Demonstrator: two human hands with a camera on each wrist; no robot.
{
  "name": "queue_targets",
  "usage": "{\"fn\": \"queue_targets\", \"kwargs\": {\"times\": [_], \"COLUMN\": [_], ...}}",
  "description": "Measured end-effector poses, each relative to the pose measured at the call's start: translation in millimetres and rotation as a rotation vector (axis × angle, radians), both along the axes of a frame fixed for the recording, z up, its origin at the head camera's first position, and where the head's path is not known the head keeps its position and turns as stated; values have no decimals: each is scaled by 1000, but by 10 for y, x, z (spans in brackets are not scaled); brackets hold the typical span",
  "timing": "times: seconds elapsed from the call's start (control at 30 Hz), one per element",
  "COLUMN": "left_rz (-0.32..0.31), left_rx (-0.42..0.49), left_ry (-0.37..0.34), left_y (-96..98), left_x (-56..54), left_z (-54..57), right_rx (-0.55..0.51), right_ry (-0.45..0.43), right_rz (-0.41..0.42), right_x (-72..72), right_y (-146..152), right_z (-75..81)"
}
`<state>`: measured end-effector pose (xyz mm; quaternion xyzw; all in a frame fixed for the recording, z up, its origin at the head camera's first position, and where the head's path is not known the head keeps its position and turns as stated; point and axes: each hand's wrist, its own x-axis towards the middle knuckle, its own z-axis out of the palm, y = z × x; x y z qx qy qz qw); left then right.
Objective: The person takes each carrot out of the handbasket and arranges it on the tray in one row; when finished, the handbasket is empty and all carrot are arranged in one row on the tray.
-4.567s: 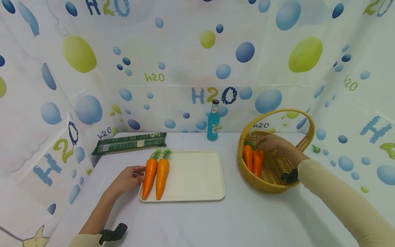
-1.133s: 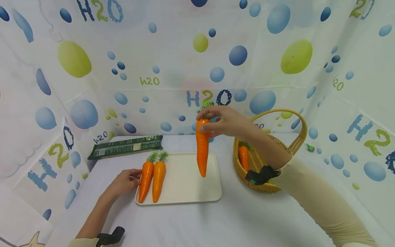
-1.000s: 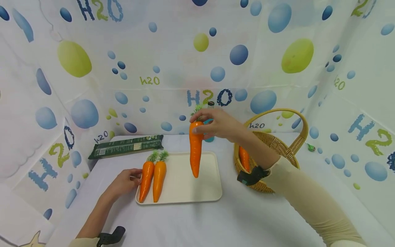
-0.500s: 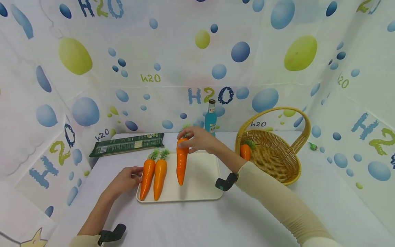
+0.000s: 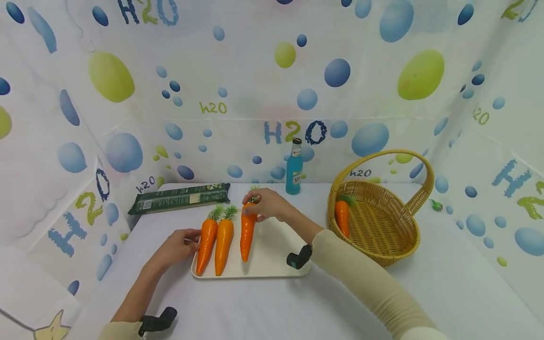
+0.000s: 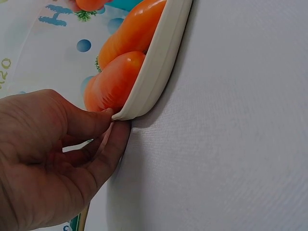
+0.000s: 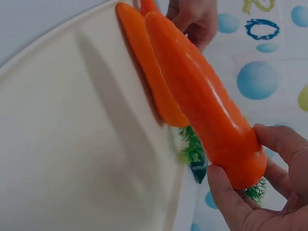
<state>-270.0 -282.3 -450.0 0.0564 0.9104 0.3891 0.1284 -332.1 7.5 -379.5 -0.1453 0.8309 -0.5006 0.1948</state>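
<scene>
My right hand (image 5: 268,204) pinches an orange carrot (image 5: 247,233) near its leafy top, tip pointing down over the cream tray (image 5: 276,262). In the right wrist view the same carrot (image 7: 207,101) hangs above the tray and casts a shadow on it. Two more carrots lie side by side at the tray's left end: a redder one (image 5: 207,243) and a lighter one (image 5: 224,243). At the tray's left rim is my left hand (image 5: 176,246); the left wrist view shows its thumb and fingers (image 6: 98,122) pinching the tray's edge.
A wicker basket (image 5: 382,255) with a tall handle stands to the right, one carrot (image 5: 341,217) inside. Behind the tray are a blue bottle (image 5: 293,172) and a long dark green packet (image 5: 180,197). Patterned cloth walls rise behind and at both sides.
My right hand has lifted a carrot from the basket, carried it left across to the tray and lowered it close beside the two lying there. My left hand has stayed at the tray's rim.
</scene>
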Motion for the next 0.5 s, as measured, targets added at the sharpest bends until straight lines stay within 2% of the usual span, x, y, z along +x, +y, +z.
{"fn": "queue_targets", "kwargs": {"times": [0.3, 0.5], "left_rz": [3, 0], "left_rx": [5, 2], "left_ry": [-3, -11], "left_y": [-4, -1], "left_x": [-11, -22], "left_z": [2, -7], "right_rx": [64, 92], "right_ry": [3, 13], "right_rz": [-41, -38], "right_x": [-39, -49], "right_y": [-85, -163], "right_z": [-199, -329]}}
